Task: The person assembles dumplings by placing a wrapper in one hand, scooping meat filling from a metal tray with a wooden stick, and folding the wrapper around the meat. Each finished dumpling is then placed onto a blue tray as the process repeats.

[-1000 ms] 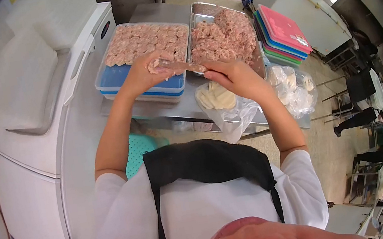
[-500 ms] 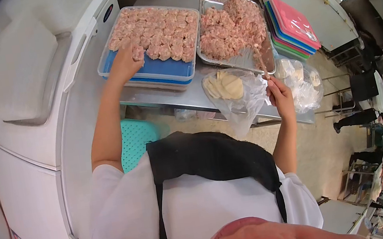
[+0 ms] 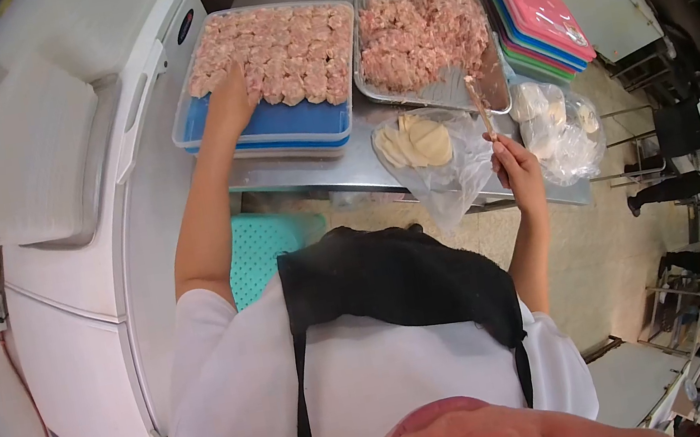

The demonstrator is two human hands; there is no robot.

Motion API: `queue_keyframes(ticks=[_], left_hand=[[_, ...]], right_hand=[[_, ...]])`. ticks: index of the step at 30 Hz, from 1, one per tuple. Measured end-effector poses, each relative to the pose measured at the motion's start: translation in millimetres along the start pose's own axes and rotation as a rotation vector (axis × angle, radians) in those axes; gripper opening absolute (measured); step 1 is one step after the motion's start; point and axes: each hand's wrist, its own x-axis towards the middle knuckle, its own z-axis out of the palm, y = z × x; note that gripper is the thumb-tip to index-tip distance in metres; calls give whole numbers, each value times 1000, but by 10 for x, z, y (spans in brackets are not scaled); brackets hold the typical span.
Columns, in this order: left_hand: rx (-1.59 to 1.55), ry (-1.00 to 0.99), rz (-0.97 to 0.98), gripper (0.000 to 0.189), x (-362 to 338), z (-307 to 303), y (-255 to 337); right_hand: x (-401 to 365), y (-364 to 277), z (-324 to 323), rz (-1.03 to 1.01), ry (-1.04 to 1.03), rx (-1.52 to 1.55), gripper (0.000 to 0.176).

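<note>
R hand [image 3: 516, 167] wrapped round the lower end of a meat-smeared spatula [image 3: 481, 106]. Just L of that grip — round wrappers [image 3: 427, 138] on a clear plastic bag [image 3: 446, 199]; just R, bagged pale packs [image 3: 558, 131]. Beyond it, metal tray [image 3: 447, 88] w/ minced meat [image 3: 404, 41], then stacked lids [image 3: 541, 10]. Farther off, to its L — L hand [image 3: 231, 104] at dumpling rows [image 3: 276, 42] in a blue-bottomed tray [image 3: 289, 123], fingers bent, can't tell if it's got one.
</note>
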Motion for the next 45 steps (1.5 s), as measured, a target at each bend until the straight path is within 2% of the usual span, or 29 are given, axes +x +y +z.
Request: queue_keyframes(ticks=[2,5,11,14,20,23,26,29,31,33,35,37,38,39,41,42,44,45], left_hand=[[12,23,18,69,15,4,3],[-166,-35,-107,67,-87,-196,207],[-71,-5,-338,68,-220,-115,1],[-82,-54,-498,64,-193,-153,108],[131,-26,-400,59,-203,-175,540],[353,10,-361,54,-231,-194,1029],[316,125,-128,46,-202,-83,1556],[-116,-21,-79,42,-137,197,2355],[-191,-187,8,40,-185,636,2464],[-229,-302,42,38,-242,993,2566],[-229,-373,20,35,-287,1229,2681],[-193,-344,-26,36,-328,1416,2698],[-173,-330,-49,36,-345,1484,2695],[-167,-352,-91,35,-364,1528,2689],[-157,-391,-172,33,-395,1609,2678],[-195,-380,-147,32,-420,1668,2677],[-267,-355,-106,30,-515,1784,2685],[-175,-287,-77,29,-544,1844,2737]], right_hand=[[59,-6,6,6,-29,25,32],[152,11,-5,-5,-78,39,32],[396,108,-228,4,-131,-18,33],[535,103,-393,7,-158,-27,33],[955,212,-677,-39,-261,-74,32],[1232,268,-762,-97,-324,-314,35],[1557,135,-884,-399,-327,-767,33],[1960,-154,-1055,-468,-387,-1134,33],[2273,-252,-1113,-508,-391,-1257,34],[2601,-178,-1014,-620,-333,-1269,26],[2886,132,-827,-820,-236,-1307,18],[2700,410,-587,-835,-266,-1133,15],[2474,340,-575,-925,-363,-1263,15],[2376,467,-592,-1065,-394,-1154,15],[2042,394,-672,-982,-595,-1142,16],[1938,300,-732,-939,-692,-1134,16],[2021,-14,-902,-864,-673,-1212,17],[2177,-103,-935,-848,-664,-1230,17]])
